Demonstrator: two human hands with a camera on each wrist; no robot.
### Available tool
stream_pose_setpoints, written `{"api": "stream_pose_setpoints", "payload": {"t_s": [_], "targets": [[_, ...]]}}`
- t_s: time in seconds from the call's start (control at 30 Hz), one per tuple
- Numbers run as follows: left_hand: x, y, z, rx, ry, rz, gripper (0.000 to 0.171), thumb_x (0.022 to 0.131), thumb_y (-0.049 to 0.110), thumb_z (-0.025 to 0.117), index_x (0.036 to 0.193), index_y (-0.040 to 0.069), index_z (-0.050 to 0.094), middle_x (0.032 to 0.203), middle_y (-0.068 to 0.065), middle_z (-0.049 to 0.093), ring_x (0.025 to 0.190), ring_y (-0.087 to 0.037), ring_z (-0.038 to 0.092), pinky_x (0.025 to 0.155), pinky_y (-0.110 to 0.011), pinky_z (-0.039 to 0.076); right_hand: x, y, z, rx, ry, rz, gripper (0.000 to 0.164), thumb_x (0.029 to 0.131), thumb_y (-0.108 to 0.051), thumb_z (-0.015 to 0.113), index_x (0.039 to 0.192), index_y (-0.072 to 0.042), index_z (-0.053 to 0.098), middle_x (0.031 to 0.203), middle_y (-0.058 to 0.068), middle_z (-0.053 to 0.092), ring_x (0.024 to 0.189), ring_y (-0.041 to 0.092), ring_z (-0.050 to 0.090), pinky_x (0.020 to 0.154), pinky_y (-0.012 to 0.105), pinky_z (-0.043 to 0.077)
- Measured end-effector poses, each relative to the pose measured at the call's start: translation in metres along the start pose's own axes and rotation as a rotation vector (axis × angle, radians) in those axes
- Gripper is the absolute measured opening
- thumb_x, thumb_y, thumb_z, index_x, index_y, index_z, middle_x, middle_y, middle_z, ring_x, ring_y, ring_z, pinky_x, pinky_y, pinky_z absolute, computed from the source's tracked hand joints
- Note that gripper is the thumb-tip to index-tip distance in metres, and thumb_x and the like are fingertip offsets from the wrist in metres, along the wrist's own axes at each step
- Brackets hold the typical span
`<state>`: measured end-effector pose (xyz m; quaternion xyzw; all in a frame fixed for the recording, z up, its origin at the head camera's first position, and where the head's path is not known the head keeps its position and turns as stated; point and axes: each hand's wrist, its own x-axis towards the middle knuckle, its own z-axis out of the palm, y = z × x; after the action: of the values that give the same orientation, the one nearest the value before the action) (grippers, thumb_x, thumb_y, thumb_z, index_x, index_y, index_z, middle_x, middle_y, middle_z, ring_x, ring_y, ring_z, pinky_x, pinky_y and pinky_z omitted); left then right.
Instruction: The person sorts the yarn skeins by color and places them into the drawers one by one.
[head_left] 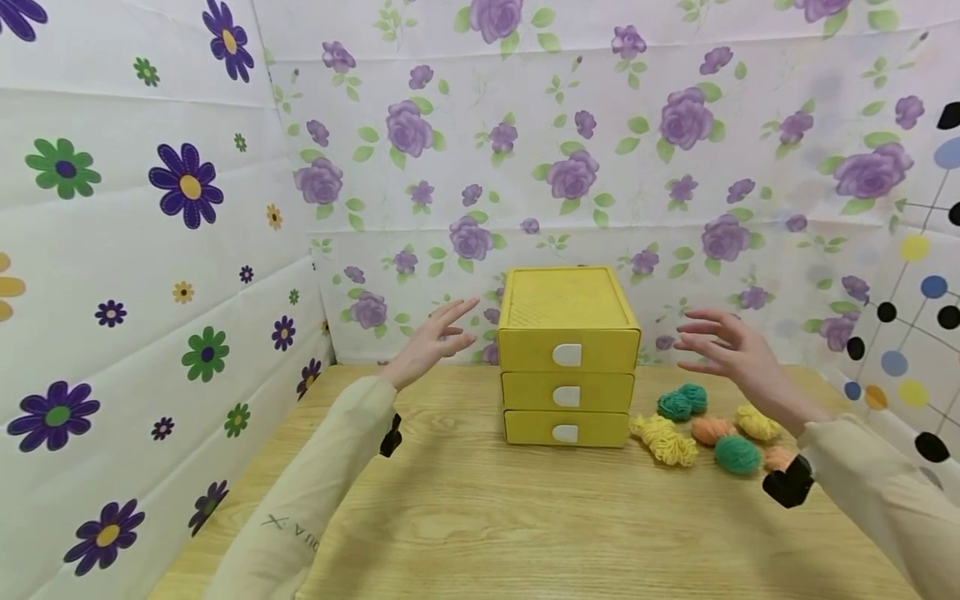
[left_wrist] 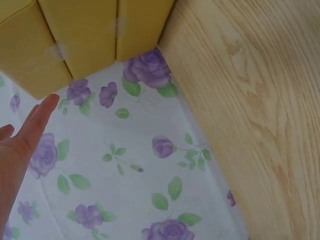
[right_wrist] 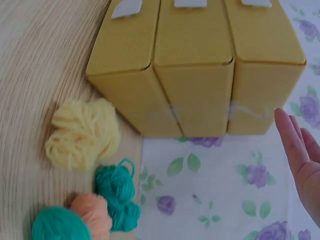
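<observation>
Floral back wall (head_left: 465,100); pale wooden table (head_left: 480,525).

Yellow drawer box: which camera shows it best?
The head view: it shows the yellow drawer box whole, with its top, three drawers and white handles. The right wrist view shows it turned sideways, front and one side, cut off above; the left wrist view shows mainly part of one side.

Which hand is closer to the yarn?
The right hand. It's in the air, higher than the yarn, on the same side of the yellow drawers; the left hand is in the air on the other side.
</observation>
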<state>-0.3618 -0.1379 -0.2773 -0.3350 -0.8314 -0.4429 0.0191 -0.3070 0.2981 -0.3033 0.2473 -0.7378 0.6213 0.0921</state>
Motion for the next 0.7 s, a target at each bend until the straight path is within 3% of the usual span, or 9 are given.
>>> {"api": "stream_pose_setpoints", "payload": {"t_s": [0.1,0.23,0.43,0.7], "targets": [[0.001,0.014,0.001,-0.038,-0.010,0.010,0.056,0.094,0.021,0.050,0.145,0.022,0.025,0.147,-0.009,0.010,0.119,-0.036,0.036,0.085,-0.043,0.042,0.000,-0.006,0.008,0.024,-0.019,-0.017,0.040,0.095,-0.009,0.049,0.133,-0.003,0.039,0.120,0.018,0.045,0.100,0.021,0.056,0.076,0.039,0.047],[0.006,0.018,0.002,-0.072,-0.001,0.012,0.058,0.093,0.021,0.053,0.144,0.020,0.027,0.147,-0.008,0.012,0.118,-0.035,0.036,0.085,-0.043,0.042,0.000,-0.012,0.019,0.038,-0.042,-0.025,0.039,0.094,-0.008,0.050,0.132,-0.003,0.041,0.119,0.018,0.047,0.102,0.025,0.054,0.077,0.038,0.046],[0.017,0.018,0.004,-0.136,0.006,-0.013,0.054,0.093,0.022,0.054,0.142,0.017,0.032,0.147,-0.009,0.014,0.118,-0.033,0.038,0.086,-0.043,0.041,0.002,-0.012,0.033,0.047,-0.052,-0.018,0.041,0.092,-0.009,0.053,0.132,-0.004,0.044,0.122,0.020,0.048,0.104,0.026,0.053,0.079,0.039,0.045],[0.031,0.015,0.014,-0.219,0.001,-0.010,0.047,0.094,0.021,0.051,0.139,0.014,0.038,0.142,-0.008,0.024,0.116,-0.031,0.041,0.086,-0.048,0.040,0.007,-0.008,0.050,0.044,-0.072,-0.041,0.042,0.090,-0.009,0.057,0.129,0.003,0.046,0.121,0.025,0.049,0.104,0.037,0.051,0.078,0.039,0.046]]}}
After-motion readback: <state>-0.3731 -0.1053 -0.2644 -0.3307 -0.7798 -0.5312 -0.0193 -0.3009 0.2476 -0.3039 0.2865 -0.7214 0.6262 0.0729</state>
